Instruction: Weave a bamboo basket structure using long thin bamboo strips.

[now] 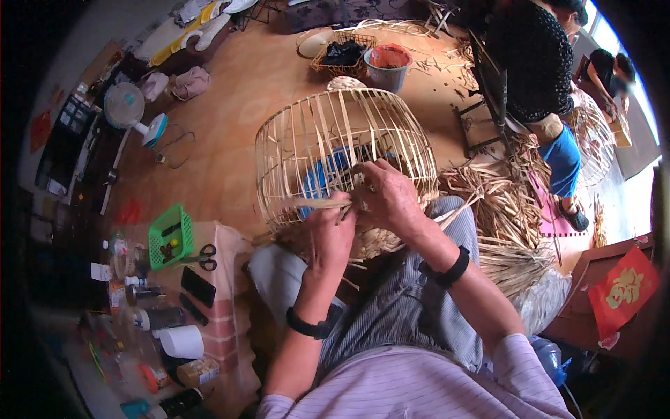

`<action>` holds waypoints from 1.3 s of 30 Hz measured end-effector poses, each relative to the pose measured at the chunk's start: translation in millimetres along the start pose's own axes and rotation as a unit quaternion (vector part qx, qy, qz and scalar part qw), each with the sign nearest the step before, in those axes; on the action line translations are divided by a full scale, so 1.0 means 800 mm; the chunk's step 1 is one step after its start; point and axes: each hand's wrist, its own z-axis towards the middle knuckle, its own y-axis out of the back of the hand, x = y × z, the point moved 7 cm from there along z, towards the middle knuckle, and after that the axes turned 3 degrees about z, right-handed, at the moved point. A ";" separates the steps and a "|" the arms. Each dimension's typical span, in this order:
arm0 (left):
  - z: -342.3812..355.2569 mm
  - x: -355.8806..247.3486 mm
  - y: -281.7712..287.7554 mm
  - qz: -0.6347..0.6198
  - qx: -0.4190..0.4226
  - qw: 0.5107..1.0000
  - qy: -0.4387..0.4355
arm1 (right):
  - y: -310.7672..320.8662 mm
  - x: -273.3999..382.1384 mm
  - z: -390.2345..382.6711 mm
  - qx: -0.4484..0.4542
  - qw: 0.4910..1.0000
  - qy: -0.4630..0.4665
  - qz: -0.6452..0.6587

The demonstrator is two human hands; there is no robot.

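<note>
A large round basket frame (278,143) of thin pale ribs lies across my lap, with a thick braided band (373,244) along its near edge. My left hand (329,234) is closed at that near side, fingers pinched on a flat straw strip (312,203) that sticks out to the left. Beside it, my right hand (392,195) is bent over the ribs with its fingers closed; whatever lies between them is hidden. The fingertips of both hands almost meet. Through the ribs, something blue (322,174) shows.
To the right lies a heap of dry straw strips (502,209). A person (527,56) sits beyond it, another farther right. At left a cloth-covered table holds a green basket (171,237), scissors (202,258), a phone (198,288). A bucket (388,68) and fan (125,106) stand farther off.
</note>
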 end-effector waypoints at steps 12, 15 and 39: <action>-0.006 0.021 -0.020 -0.050 0.001 0.996 0.069 | -0.006 -0.028 0.018 0.013 0.995 -0.061 0.081; -0.007 0.032 -0.024 -0.113 0.003 0.987 0.116 | -0.009 -0.034 0.018 0.017 0.977 -0.114 0.180; -0.017 0.048 -0.052 -0.308 0.016 0.924 0.227 | -0.003 0.000 -0.062 -0.100 0.994 0.003 -0.053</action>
